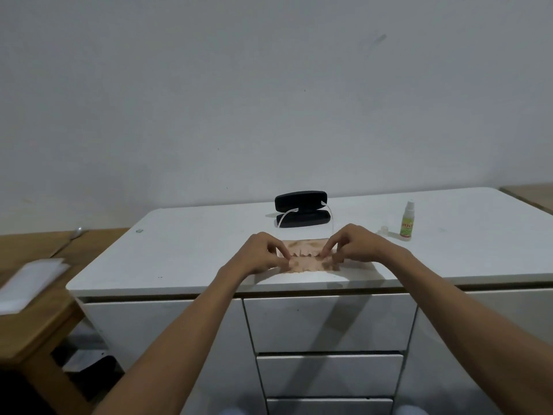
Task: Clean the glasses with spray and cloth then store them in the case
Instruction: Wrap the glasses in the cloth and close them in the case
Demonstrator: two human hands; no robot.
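My left hand [263, 254] and my right hand [356, 245] pinch a pinkish patterned cloth [302, 259] near the front edge of the white cabinet top [185, 253]. The cloth is wrapped over the front of clear-framed glasses; only their two pale temples [330, 218] show, pointing away from me towards the case. The black glasses case [300, 200] stands open just behind the hands, lid up. A small spray bottle [407, 223] with a green label stands upright to the right, uncapped, and its clear cap [383, 229] lies beside it.
White drawers [329, 322] sit below the cabinet top. A lower wooden table [36, 333] on the left carries a white pad [30, 283] and a metal object [76, 232]. Another wooden surface [535, 196] adjoins at the far right. A white wall lies behind.
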